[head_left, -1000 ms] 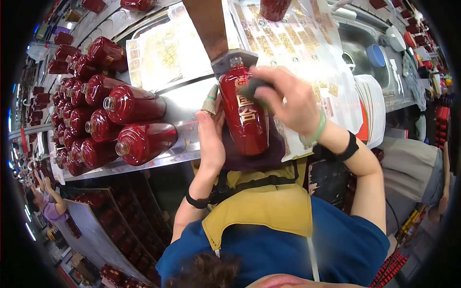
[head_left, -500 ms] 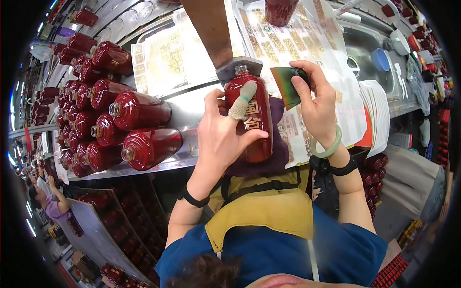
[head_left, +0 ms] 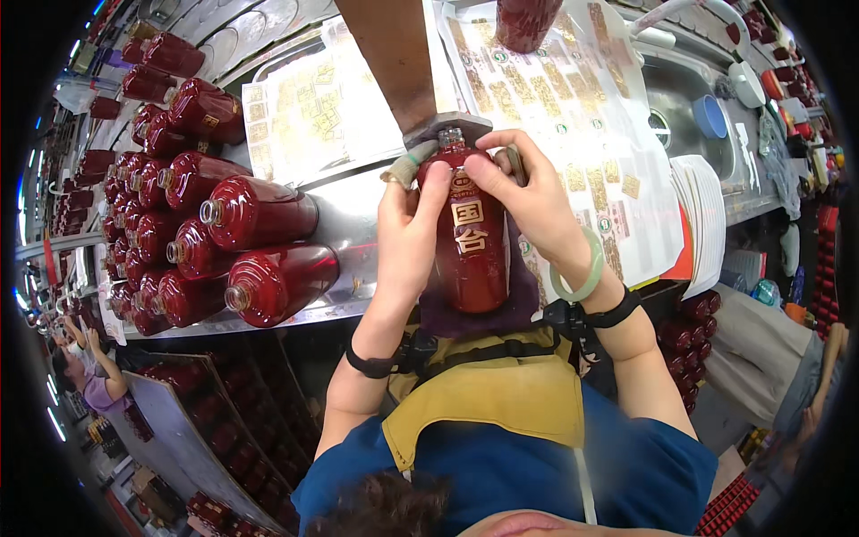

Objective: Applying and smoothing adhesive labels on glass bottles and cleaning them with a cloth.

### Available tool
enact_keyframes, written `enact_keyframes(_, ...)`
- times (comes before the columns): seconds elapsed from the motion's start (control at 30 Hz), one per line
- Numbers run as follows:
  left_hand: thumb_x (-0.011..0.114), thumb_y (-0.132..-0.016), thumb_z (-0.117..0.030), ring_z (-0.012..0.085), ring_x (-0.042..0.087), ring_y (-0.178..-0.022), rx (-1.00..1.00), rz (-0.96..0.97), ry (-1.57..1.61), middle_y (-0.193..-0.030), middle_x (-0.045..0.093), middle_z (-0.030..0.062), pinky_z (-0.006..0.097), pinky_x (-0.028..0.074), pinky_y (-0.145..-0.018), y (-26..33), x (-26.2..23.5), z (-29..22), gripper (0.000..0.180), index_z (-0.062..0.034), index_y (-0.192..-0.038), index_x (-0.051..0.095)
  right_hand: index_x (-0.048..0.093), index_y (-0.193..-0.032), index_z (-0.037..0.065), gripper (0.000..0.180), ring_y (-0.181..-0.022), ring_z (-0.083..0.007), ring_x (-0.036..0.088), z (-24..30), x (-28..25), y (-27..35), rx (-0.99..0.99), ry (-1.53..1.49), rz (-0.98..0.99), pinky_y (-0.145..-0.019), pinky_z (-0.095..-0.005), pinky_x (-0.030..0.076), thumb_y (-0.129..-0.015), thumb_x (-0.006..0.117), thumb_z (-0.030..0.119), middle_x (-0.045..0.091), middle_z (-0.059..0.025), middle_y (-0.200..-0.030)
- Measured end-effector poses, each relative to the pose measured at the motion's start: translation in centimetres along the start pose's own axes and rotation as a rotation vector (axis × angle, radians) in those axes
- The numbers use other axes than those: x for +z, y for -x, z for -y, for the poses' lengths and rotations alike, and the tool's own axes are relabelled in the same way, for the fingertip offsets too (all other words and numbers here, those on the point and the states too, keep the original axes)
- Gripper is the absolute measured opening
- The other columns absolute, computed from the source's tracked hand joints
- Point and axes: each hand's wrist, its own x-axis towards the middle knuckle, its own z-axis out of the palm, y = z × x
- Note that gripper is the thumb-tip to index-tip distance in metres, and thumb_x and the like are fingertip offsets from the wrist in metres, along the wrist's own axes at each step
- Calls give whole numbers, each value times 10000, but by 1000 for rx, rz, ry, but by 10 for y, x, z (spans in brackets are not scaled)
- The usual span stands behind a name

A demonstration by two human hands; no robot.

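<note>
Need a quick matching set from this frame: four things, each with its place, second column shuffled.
1. red bottle
2. left hand
3. stacked red bottles
4. sticker sheets

a. lying in a pile on the person's left
b. on the held bottle's left side
c. spread on the bench beyond the hands
d. held between both hands, neck pointing away

Pairs: 1-d, 2-b, 3-a, 4-c

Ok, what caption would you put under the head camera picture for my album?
Both hands grip a red bottle beside stacked bottles and label sheets.
</note>
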Motion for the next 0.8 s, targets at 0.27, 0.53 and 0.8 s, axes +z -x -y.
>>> enact_keyframes(0.27,610,-1066,-214,170,602,-1175,-27,73,94,-1286,640,122,325,483,-1034,-2,-2,7,385,20,-1366,550,602,-1146,21,332,-832,-54,594,-6,-3,-2,4,21,20,-735,-228,506,-939,785,206,664,-30,-944)
enact_keyframes(0.53,520,-1105,-329,153,585,-1203,-98,70,143,-1329,616,95,316,471,-1047,-1,-10,13,487,1,-1462,492,574,-1339,16,439,-975,-197,634,9,-17,-11,-213,332,28,-902,-330,505,-980,710,229,662,-92,-1046)
enact_keyframes(0.8,246,-1112,-560,344,398,-1482,3,12,102,-1582,395,259,443,297,-1245,19,-33,9,787,86,-1559,297,692,-1017,127,261,-876,-173,621,23,-15,18,-1431,1055,258,-771,-312,515,-760,659,158,642,6,-916)
